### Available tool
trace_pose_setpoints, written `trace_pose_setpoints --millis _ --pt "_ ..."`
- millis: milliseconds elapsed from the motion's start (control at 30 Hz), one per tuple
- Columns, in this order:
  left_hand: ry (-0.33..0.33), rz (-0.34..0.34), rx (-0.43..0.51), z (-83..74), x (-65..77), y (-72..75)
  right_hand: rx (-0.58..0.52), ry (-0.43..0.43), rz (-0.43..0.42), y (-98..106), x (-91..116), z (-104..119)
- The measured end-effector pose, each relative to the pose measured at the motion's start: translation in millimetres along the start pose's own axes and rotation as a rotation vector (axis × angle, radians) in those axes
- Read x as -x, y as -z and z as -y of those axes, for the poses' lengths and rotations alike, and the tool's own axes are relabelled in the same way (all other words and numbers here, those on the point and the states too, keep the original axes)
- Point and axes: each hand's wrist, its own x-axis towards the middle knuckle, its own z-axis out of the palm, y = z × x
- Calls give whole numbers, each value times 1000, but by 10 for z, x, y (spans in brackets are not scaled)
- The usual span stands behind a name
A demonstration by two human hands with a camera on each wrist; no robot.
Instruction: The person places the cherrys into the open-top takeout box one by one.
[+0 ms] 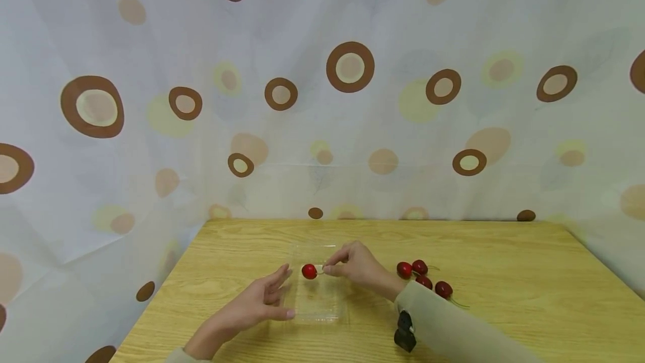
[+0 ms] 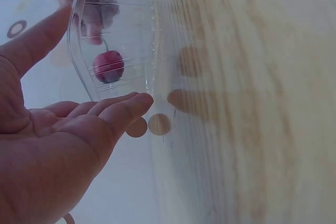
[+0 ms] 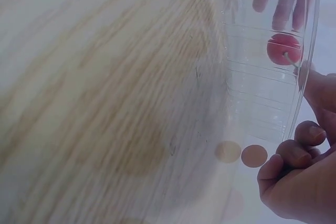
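A clear plastic box stands on the wooden table between the two hands. My right hand pinches the stem of a red cherry between thumb and fingertips. Through the box's clear wall, the left wrist view shows this cherry hanging by its stem; in the right wrist view the cherry appears behind the ribbed side. My left hand is at the left side of the box, fingers extended and thumb near the front corner. Whether it touches the wall is hard to tell.
Several dark red cherries with stems lie on the table to the right, beside the right forearm. A black object is at the right sleeve. Behind the table hangs a white curtain with brown and yellow dots.
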Motion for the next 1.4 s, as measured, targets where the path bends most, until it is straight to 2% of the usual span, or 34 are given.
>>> trace_pose_setpoints --millis 333,533,700,1000,1200,1400 --pt "6 1 5 -4 6 -9 38 -47 8 -6 21 18" --pt "14 4 12 23 -2 -8 29 -89 -5 135 95 18" --pt "12 2 7 36 -4 -12 11 -78 -34 405 193 68" --pt "15 -10 -15 -13 13 -13 43 -73 -105 1128 567 44" --pt "15 -11 -26 -22 17 -12 82 -107 -124 1510 810 -150" --pt "18 -2 -22 -32 8 -19 120 -144 -118 1757 984 -382"
